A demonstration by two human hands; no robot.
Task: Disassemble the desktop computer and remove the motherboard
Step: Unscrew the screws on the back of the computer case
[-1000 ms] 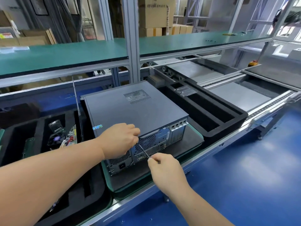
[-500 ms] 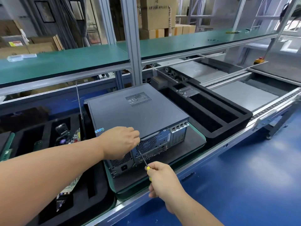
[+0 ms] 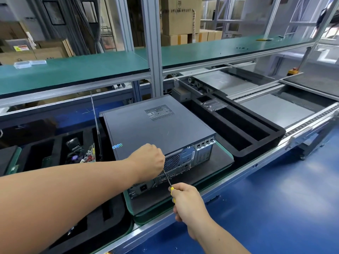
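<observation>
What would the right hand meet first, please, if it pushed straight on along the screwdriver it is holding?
Probably the left hand: the right hand aims the screwdriver up-left, and its tip disappears under that fist at the computer rear panel. Depth there is unclear.

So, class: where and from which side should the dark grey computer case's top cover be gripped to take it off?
Probably at the silver rear lip of the dark grey metal computer case, from the near port side: the lip overhangs there, while black foam trays crowd both flanks.
</observation>
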